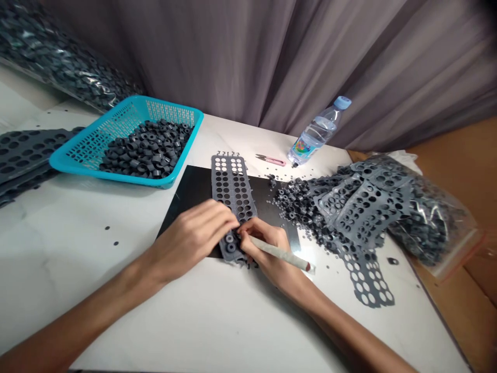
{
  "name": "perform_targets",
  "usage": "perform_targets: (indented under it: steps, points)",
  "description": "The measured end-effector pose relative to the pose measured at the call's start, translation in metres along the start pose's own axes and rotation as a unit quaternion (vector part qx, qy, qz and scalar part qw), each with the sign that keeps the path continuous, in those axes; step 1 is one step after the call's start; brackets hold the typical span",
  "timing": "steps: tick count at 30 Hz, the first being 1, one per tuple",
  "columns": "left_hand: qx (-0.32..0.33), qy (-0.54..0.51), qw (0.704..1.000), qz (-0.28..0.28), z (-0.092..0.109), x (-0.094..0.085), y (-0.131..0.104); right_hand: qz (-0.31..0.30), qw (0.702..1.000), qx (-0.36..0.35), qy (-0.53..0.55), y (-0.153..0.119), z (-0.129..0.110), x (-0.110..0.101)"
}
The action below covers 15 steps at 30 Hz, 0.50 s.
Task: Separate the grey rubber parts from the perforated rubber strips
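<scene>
A grey perforated rubber sheet (234,189) lies lengthwise on a black mat (192,189), its far holes see-through. Ring-shaped plugs (230,247) still fill holes at its near end. My left hand (202,230) reaches across the sheet's left edge with its fingers closed over it; what they pinch is hidden. In my right hand (267,246) is a pen-like tool with a pale wrapped handle (281,253), slanting down toward the sheet. Its tip is hidden by my fingers, which meet those of my left hand above the holes.
A turquoise basket (58,165) of black rings stands at the left, before a bulging plastic bag (77,67). Pink-handled snips (272,159) and a water bottle (315,135) lie behind the mat. Loose rings (297,199), punched sheets (361,207) and another bag (435,223) crowd the right.
</scene>
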<state>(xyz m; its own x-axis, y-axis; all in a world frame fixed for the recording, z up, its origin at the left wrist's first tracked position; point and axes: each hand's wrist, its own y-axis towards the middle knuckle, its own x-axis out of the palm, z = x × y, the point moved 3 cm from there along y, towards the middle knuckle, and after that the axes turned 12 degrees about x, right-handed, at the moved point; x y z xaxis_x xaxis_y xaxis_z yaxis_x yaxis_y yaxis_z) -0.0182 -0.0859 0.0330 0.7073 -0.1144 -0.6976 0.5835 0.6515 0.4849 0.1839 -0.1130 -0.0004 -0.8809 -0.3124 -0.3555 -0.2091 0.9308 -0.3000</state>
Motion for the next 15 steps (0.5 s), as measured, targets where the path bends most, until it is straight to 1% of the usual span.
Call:
perform_targets:
  steps: [1,2,3,4,5,6,9,12,15]
  points:
    - [-0.056,-0.033,0.995,0.075,-0.004,-0.009,0.001,-0.001,1.0,0.007,0.01,0.0,0.001,0.0]
    - [-0.115,-0.074,0.981,0.14,-0.01,-0.017,0.002,-0.006,0.999,0.017,0.027,0.0,0.002,0.001]
    - [-0.168,-0.123,0.961,0.184,-0.016,-0.023,0.002,-0.012,0.998,0.027,0.052,0.001,0.003,0.001]
    - [-0.209,-0.179,0.94,0.202,-0.022,-0.026,0.002,-0.017,0.996,0.036,0.083,0.001,0.004,0.001]
    - [-0.236,-0.237,0.922,0.196,-0.026,-0.026,0.002,-0.019,0.992,0.04,0.115,0.001,0.005,0.0]
    - [-0.256,-0.289,0.905,0.175,-0.029,-0.024,0.002,-0.014,0.989,0.038,0.144,0.002,0.006,-0.002]
    - [-0.294,-0.397,0.862,0.112,-0.027,-0.012,0.001,0.032,0.982,0.014,0.188,0.005,0.009,-0.01]
    - [-0.308,-0.456,0.832,0.075,-0.02,0.0,-0.002,0.083,0.979,0.007,0.186,0.009,0.011,-0.018]
    - [-0.322,-0.491,0.807,0.061,-0.014,0.007,-0.003,0.104,0.981,0.01,0.165,0.011,0.01,-0.02]
